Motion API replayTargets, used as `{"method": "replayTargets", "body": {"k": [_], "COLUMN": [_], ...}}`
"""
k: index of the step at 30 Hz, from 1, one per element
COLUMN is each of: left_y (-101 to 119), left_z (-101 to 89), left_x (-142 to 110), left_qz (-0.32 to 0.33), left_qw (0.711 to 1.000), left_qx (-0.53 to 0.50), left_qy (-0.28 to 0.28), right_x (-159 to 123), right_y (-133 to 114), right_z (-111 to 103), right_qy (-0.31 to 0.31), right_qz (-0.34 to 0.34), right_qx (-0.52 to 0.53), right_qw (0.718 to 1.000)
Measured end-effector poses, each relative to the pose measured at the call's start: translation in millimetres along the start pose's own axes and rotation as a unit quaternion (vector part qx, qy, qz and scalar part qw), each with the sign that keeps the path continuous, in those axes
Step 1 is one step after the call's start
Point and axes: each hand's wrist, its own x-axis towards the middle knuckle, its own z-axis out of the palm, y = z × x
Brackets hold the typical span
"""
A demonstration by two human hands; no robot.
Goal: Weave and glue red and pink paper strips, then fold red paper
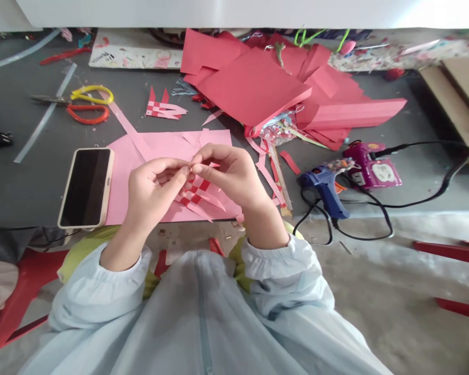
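Observation:
My left hand and my right hand meet fingertip to fingertip above the table's front part. Both are closed in a pinch, and whatever sits between the fingertips is too small to make out. Just below them is a woven red and pink paper piece with pointed strip ends, partly covered by my fingers. It is over a pink paper sheet. A smaller woven paper piece with red and pink points lies farther back.
A phone rests left of the sheet, with scissors behind it. Red paper sheets are piled at the back. On the right are a blue glue gun, a purple power socket and looping black cables. Pink strips lie nearby.

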Motion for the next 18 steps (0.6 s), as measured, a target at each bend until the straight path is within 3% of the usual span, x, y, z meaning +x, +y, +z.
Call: {"method": "replayTargets", "body": {"k": [5,10,18], "left_y": [-3.3,-17.9,-13.1], "left_z": [5.4,9.4,0.3], "left_x": [8.7,-1.4,-13.2], "left_qz": [0.018,0.000,0.048], "left_qw": [0.999,0.996,0.995], "left_qx": [-0.036,-0.088,-0.060], "left_qy": [0.000,-0.008,0.057], "right_x": [1.7,-0.7,3.8], "right_y": [9.8,20.0,32.4], "right_z": [-0.8,3.8,15.7], "right_qy": [0.026,0.005,-0.041], "right_qz": [0.033,0.094,0.106], "right_qx": [0.128,0.205,0.270], "right_qw": [0.991,0.974,0.956]}}
